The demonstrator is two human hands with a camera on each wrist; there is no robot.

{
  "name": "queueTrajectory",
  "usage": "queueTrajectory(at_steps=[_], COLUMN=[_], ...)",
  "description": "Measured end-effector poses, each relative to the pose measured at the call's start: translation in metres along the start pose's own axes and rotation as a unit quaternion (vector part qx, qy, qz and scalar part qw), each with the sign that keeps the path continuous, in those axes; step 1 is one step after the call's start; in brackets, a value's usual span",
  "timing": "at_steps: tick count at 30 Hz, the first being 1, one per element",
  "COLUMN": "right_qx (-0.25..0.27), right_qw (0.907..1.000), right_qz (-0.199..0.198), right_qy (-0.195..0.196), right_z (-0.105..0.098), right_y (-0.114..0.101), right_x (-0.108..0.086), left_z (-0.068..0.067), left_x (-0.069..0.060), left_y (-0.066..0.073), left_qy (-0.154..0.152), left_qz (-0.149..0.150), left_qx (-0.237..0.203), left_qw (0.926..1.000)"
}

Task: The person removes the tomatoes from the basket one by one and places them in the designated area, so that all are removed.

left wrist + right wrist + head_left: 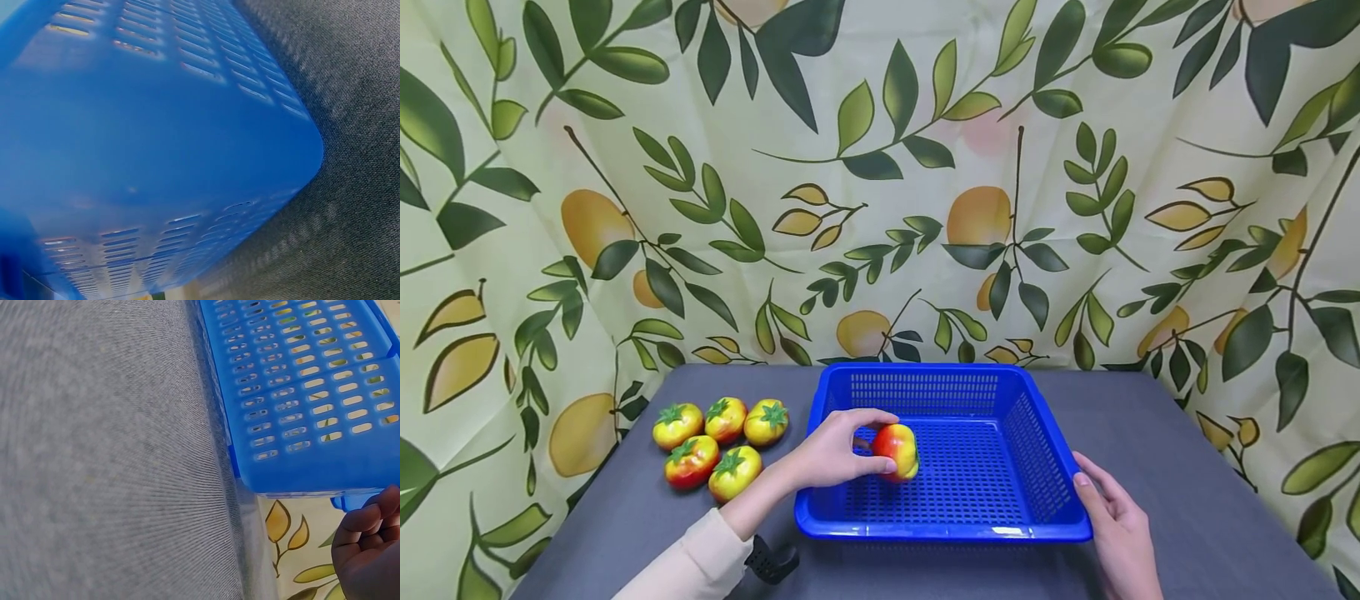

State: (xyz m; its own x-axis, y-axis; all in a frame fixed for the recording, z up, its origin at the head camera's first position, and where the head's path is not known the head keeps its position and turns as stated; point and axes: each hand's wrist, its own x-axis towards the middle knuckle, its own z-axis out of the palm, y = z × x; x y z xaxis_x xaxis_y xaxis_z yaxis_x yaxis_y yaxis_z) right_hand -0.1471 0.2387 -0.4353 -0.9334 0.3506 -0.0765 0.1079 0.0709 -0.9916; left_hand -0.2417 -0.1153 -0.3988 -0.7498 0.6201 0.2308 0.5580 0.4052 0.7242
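My left hand (837,450) pinches a red-and-yellow tomato (895,452) between thumb and fingertips, above the left part of the blue plastic basket (943,531). At the basket's right side, my right hand (1120,521) grips the rim, thumb on top and fingers along the outer side. The right wrist view shows that hand's curled fingers (357,528) beside the basket's slotted wall (300,469). Only the outside of a basket corner (144,137) fills most of the left wrist view; the left hand and the tomato are out of sight there.
Several glossy tomatoes with green star-shaped tops, such as the front red one (691,463), lie left of the basket on a grey-covered table (617,517). A black strap (772,560) hangs below the left wrist. A leaf-and-fruit printed curtain (895,192) stands behind the table.
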Motion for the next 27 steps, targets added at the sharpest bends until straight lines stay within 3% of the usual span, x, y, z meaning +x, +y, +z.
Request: queueTrajectory(at_steps=[6,12,27], right_qx=[0.022,0.015,0.007], right_qw=[0.9997,0.9999,0.9999], right_qz=[-0.013,0.0,-0.008], right_qy=[-0.005,-0.001,-0.004], right_z=[-0.0005,-0.0004,-0.0003], right_y=[0.0008,0.0004,0.0], right_x=[-0.0018,-0.0011,-0.0011], left_z=[-0.0012,-0.0018,-0.0015], left_x=[-0.001,-0.002,-0.0018], left_y=[0.0014,0.0031,0.0006], left_qy=[0.017,0.032,0.048], left_qz=[-0.001,-0.003,0.005], left_qx=[-0.003,0.008,-0.003], left_qw=[0.9999,0.9995,0.9988])
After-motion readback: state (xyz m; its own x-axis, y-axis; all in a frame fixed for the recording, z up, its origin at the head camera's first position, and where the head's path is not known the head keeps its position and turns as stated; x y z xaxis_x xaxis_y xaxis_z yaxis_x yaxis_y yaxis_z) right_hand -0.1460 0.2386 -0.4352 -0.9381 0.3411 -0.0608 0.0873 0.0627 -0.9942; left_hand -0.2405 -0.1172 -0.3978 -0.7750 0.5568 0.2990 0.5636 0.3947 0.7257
